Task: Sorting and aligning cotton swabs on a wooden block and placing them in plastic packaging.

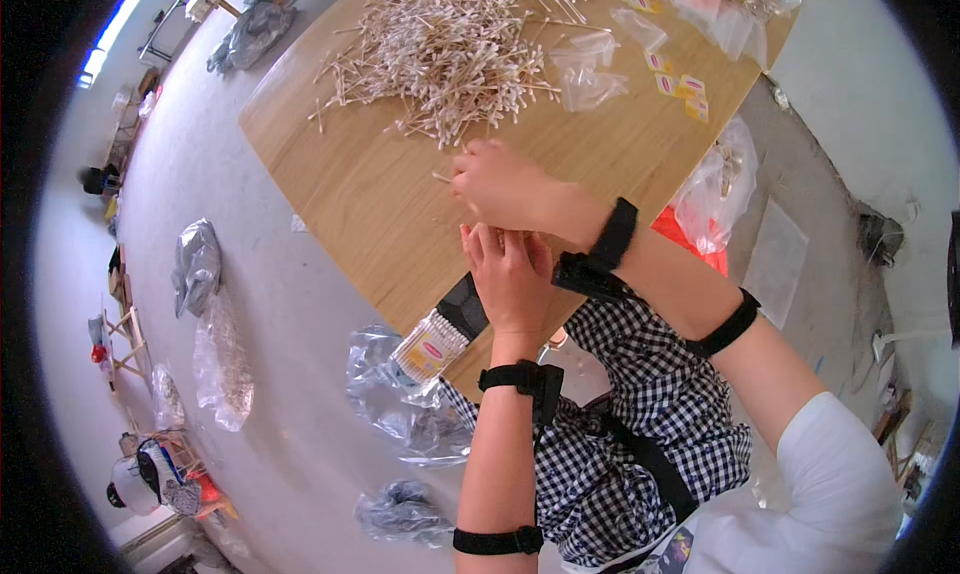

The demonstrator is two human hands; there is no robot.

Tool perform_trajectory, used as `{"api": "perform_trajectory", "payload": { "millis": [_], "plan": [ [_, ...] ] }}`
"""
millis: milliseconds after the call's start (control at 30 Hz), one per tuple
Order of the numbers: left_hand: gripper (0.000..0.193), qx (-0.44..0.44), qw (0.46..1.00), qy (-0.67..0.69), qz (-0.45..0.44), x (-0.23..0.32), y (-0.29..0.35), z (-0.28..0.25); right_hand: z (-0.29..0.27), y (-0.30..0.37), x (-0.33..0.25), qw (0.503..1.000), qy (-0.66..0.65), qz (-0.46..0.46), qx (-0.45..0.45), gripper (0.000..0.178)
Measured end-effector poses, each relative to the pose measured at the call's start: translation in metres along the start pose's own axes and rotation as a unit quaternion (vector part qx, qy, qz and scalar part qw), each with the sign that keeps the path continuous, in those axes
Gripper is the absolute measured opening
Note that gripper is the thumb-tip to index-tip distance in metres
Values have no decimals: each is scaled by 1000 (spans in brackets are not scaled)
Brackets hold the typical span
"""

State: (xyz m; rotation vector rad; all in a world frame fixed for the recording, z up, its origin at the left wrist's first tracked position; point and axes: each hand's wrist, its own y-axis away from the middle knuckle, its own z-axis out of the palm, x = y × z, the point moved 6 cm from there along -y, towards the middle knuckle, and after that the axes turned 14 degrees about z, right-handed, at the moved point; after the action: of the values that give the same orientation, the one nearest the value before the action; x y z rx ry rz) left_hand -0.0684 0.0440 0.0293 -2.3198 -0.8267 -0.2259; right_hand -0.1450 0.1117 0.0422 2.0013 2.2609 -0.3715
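Head view: a wooden surface (335,209) reaches up to the checked garment (640,434) of the person working at it.
Right hand (505,189): above the surface, fingers bent close together; a single swab (440,177) shows at its fingertips, though whether it is gripped I cannot tell.
Left hand (510,282): just below the right one, fingers curled; what it holds, if anything, is hidden.
Swab pile (450,59): loose, spread over the far part, beyond both hands.
Swab pack (430,348): at the near left edge, beside a black item (462,309) next to the left wrist.
Clear bags (590,74): right of the pile, near yellow-and-white cards (690,87).
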Motion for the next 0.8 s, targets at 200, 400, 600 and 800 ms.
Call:
{"api": "perform_trajectory", "payload": {
  "millis": [200,400,600,800],
  "plan": [
    [27,9,1000,-4,-13,0,-2,-11,-10,31,36,987,-59,58,-136,20],
    [28,22,999,-6,-23,1,-4,-5,-8,35,61,928,-340,144,-44,33],
    [32,0,999,1,-35,-6,0,-2,3,-8,33,972,-116,205,12,50],
    [37,3,999,19,-48,-5,-2,-6,7,-28,28,961,-48,271,-23,50]
  ]
}}
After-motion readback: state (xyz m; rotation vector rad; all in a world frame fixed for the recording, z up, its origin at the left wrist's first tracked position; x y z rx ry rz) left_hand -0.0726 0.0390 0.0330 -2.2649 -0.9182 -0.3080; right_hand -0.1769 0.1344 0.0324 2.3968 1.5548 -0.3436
